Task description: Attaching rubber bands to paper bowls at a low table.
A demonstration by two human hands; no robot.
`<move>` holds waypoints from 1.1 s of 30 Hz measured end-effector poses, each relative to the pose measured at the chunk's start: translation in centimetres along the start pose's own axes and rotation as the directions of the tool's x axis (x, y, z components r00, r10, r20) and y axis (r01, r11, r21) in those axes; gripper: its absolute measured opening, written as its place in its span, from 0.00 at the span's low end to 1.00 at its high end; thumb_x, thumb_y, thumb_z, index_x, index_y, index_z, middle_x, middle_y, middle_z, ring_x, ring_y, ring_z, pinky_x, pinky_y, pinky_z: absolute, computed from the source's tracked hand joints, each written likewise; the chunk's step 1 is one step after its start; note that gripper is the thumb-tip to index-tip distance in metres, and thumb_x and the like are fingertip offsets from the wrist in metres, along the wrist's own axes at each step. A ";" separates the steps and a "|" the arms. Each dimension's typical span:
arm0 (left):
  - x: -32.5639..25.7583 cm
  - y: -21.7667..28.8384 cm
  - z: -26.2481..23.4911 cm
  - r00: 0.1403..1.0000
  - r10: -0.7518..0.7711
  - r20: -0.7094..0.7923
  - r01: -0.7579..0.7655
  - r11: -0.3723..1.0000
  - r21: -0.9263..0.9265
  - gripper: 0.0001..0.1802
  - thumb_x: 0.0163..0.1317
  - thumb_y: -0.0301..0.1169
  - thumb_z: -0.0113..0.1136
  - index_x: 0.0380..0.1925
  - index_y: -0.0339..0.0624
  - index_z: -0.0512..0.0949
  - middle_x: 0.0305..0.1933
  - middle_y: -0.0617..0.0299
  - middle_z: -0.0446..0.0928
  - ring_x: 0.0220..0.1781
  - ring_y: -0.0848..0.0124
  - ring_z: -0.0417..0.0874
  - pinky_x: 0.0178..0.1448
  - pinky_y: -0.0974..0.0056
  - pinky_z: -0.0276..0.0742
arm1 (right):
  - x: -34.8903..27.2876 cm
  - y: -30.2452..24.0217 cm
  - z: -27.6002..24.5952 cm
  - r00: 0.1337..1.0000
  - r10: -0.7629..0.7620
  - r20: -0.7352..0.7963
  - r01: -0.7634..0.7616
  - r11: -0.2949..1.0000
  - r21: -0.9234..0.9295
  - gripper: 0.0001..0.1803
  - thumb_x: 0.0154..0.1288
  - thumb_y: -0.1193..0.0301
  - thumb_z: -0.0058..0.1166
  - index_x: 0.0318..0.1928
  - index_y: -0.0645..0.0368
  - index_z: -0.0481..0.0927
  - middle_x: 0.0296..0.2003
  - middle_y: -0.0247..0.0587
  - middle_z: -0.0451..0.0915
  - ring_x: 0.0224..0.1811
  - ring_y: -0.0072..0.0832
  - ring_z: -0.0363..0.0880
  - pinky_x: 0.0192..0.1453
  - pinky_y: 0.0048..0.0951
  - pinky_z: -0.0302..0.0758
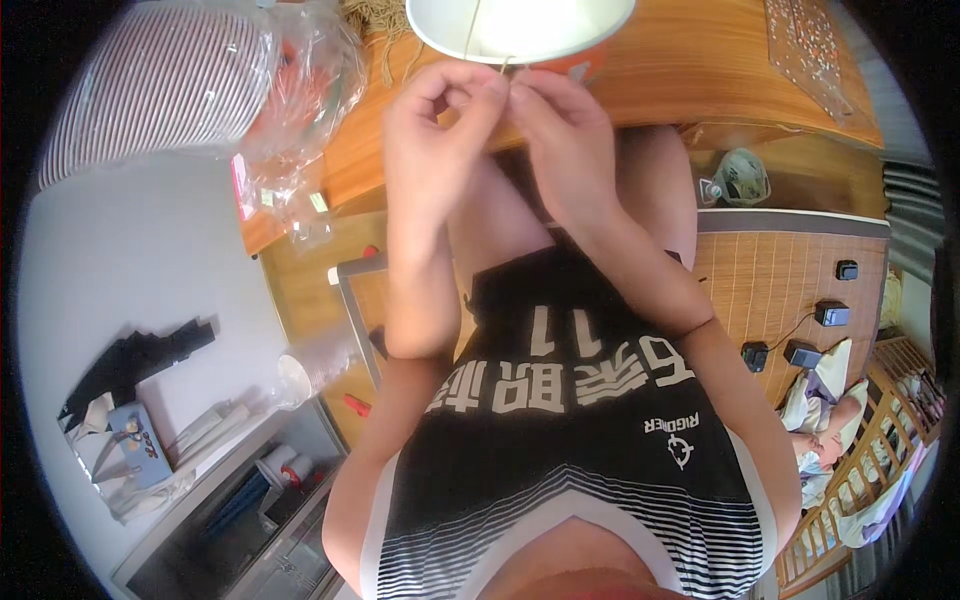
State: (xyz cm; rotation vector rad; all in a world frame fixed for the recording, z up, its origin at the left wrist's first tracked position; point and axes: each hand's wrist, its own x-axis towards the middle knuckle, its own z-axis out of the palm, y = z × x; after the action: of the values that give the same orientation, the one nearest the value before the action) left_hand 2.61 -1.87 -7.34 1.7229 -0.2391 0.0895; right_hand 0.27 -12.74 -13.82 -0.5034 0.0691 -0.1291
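A round bucket point(560, 25) with a white inside and an orange outer wall is at the table's edge, its opening facing me. A thin tan cord point(504, 66) runs across the bucket's inside and over its near rim. My left hand point(440, 130) is closed, thumb and index finger pinching the cord just below the rim. My right hand point(570, 140) is closed beside it, its fingertips meeting the left ones at the same bit of cord. The exact spot between the fingertips is partly hidden.
Stacked white ribbed containers point(180, 85) in clear plastic stand left on the wooden table point(680, 60), near loose tan cord point(385, 25). A clear bag of small bits point(805, 50) lies right. Behind me are black chargers point(830, 314), a wooden crib point(850, 500) and a person's arm point(838, 420).
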 end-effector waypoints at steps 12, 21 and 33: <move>-0.3 -0.1 0.6 0.988 0.148 -0.040 -0.143 0.983 0.119 0.05 0.60 0.24 0.70 0.34 0.35 0.84 0.32 0.69 0.84 0.24 0.87 0.69 0.30 0.78 0.65 | -0.4 -5.3 0.7 0.753 -0.475 0.456 0.544 0.059 -0.837 0.11 0.55 0.76 0.70 0.39 0.48 0.90 0.34 0.23 0.87 0.33 0.22 0.79 0.44 0.26 0.74; -0.6 -0.3 0.4 1.000 0.013 -0.022 -0.012 1.000 0.025 0.04 0.60 0.22 0.70 0.36 0.38 0.86 0.24 0.76 0.77 0.25 0.90 0.68 0.29 0.80 0.61 | 0.3 -7.2 0.4 0.504 -0.491 0.710 0.683 -0.276 -0.676 0.12 0.62 0.73 0.67 0.46 0.47 0.87 0.34 0.22 0.86 0.35 0.20 0.76 0.44 0.27 0.70; -0.6 -0.1 0.8 1.000 0.000 -0.013 -0.002 0.989 -0.150 0.06 0.61 0.20 0.68 0.38 0.35 0.83 0.30 0.72 0.81 0.30 0.88 0.72 0.35 0.79 0.67 | -1.1 -3.2 0.6 0.991 0.095 -0.095 -0.116 0.960 -0.255 0.11 0.70 0.71 0.63 0.49 0.64 0.83 0.36 0.28 0.83 0.29 0.14 0.70 0.33 0.18 0.66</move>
State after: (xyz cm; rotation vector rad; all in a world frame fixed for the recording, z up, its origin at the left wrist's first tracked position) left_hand 2.03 -2.57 -7.68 1.5724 -0.2315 0.0815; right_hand -1.13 -15.10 -11.72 -0.7559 0.1949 -0.0353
